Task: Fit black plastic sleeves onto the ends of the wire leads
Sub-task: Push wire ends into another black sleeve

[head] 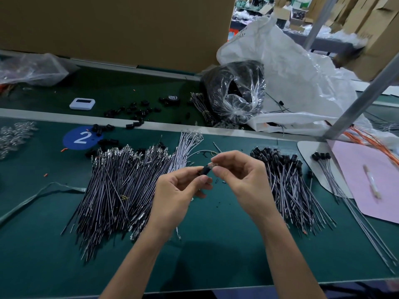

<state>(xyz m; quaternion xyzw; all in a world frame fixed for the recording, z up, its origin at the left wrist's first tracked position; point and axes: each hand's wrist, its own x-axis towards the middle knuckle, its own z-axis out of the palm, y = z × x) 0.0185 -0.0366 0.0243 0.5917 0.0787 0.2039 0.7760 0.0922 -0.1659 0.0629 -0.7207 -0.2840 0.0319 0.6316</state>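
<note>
1. While the left hand [179,190] pinches a black sleeve [204,170] between thumb and forefinger, the right hand [241,178] pinches the clear-tipped end of a wire lead [212,164] right at the sleeve's mouth. Both grips are closed tight on their parts, with the other fingers loosely curled.
2. Step, as judged: mating the lead end and the sleeve. The tip sits at or just inside the opening.
3. Next move likely calls for keeping the tip in line with the bore and pressing the two together until seated, without bending the lead.
4. Both parts are held above the desk [216,244], between a pile of bare leads [121,182] on the left and a pile of sleeved leads [287,182] on the right.
5. Farther out, loose sleeves [129,111] lie scattered at far left, and a clear bag of black parts [235,91] sits beyond.
6. Hard to make out:
   - The fingertips mask the joint, so the depth of insertion cannot be told.
   - The lead's wire run is hidden behind the hands.
   - The bag's contents are unclear.
</note>
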